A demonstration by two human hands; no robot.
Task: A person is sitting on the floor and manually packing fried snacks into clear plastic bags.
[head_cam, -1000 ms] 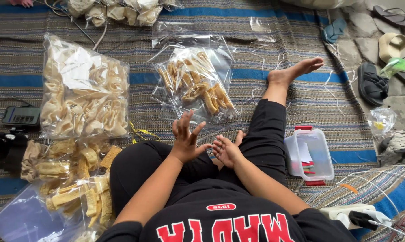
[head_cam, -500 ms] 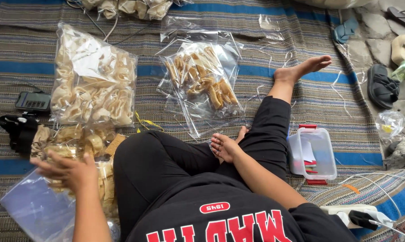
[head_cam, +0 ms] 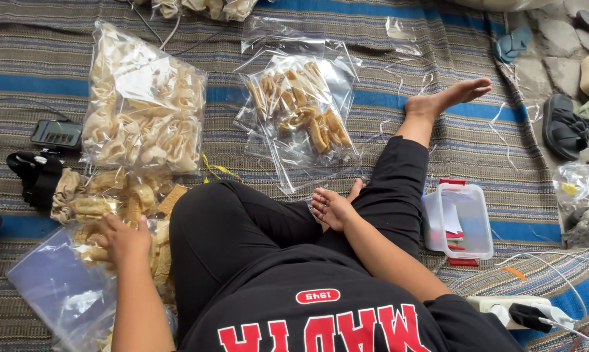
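Golden fried snack pieces (head_cam: 105,208) are lying loose on the striped mat (head_cam: 438,78) beside the person's left knee, and the left hand (head_cam: 124,240) is closing its grip over them; the right hand (head_cam: 331,208) is resting half-open and empty on the lap, below a clear snack bag (head_cam: 301,111)

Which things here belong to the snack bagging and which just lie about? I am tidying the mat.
In use: left hand, loose crackers, clear bag, filled bags.
Lying about: plastic box, sandal, power strip, right hand resting idle.
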